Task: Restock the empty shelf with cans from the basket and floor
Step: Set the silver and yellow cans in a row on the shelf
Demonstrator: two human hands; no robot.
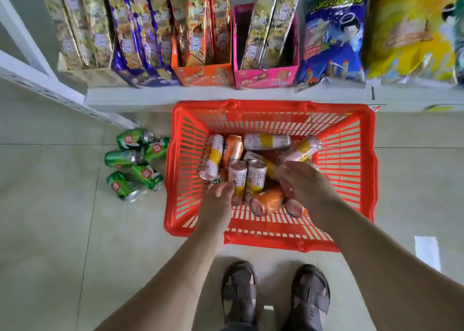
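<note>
While I look straight down, red basket (351, 140) sits on floor, far rim tight against shelf edge (200, 96). Pink-yellow and orange cans (266, 142) heaped inside. Left hand (221, 192) grip curled at upright pink can (237, 177); whether it has hold, cannot tell. Right hand (303, 180) loosely spread over pile, holding nothing I see. Green cans (136, 163) lie left of basket. Open floor both sides.

"CHU HI" reads on a pink can (256, 177).
</note>
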